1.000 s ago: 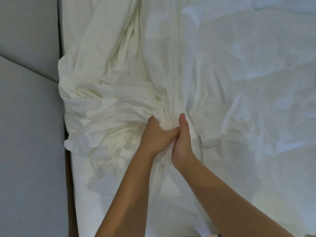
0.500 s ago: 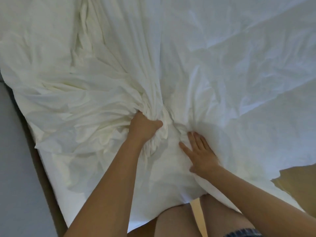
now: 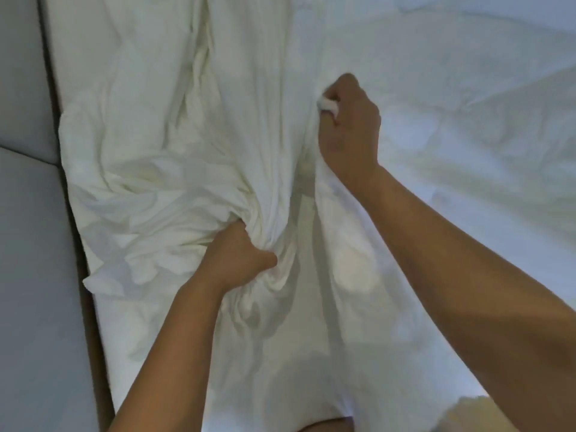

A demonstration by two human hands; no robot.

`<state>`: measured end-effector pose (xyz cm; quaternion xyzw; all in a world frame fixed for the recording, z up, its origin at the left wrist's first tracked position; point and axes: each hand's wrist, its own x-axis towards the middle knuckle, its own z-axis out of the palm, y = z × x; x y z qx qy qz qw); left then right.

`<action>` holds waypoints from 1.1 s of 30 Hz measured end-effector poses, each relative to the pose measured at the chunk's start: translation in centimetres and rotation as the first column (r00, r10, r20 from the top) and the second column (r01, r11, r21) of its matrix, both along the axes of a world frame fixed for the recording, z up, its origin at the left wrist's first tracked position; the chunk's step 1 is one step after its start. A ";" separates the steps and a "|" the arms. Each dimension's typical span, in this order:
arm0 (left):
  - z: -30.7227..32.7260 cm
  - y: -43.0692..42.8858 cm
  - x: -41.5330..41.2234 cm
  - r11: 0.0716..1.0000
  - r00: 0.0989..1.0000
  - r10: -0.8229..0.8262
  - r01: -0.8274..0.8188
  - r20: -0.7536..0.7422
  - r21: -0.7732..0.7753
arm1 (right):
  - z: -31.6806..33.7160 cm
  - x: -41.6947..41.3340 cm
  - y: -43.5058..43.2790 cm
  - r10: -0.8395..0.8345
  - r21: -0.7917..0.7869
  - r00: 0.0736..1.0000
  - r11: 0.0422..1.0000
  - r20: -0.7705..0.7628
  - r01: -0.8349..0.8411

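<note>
Your left hand [image 3: 238,260] is fisted round a thick gather of the crumpled white cotton bedsheet [image 3: 174,169], fingers buried in the folds, thumb out to the right. Your right hand [image 3: 350,126] is farther up and to the right, well apart from the left, fingers curled, pinching a small tuft of the same sheet that pokes out by the thumb. Sheet lies spread over the bed, bunched on the left side, smoother on the right. Grey padded upholstered panel [image 3: 28,244] runs along the left edge, just beside the bunched cloth.
</note>
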<state>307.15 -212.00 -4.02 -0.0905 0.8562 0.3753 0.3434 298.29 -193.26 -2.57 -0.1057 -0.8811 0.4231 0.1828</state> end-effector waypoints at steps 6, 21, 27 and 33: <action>-1.3 0.5 0.3 0.996 0.996 0.085 -0.085 0.002 0.016 | -3.8 -5.4 -0.3 0.083 0.328 0.929 0.921 0.361 -0.209; -5.9 4.3 1.9 0.962 0.983 0.097 -0.132 -0.153 -0.238 | -9.0 11.0 4.6 0.439 0.348 0.556 0.470 0.706 -0.812; -6.1 4.6 1.6 0.984 0.988 0.127 -0.137 -0.088 -0.114 | -11.3 14.7 3.2 0.324 0.248 0.349 0.313 0.880 -0.917; -3.1 3.1 0.8 0.995 0.994 0.044 -0.052 -0.101 -0.080 | -7.4 10.0 5.4 0.356 0.181 0.740 0.824 0.571 -0.537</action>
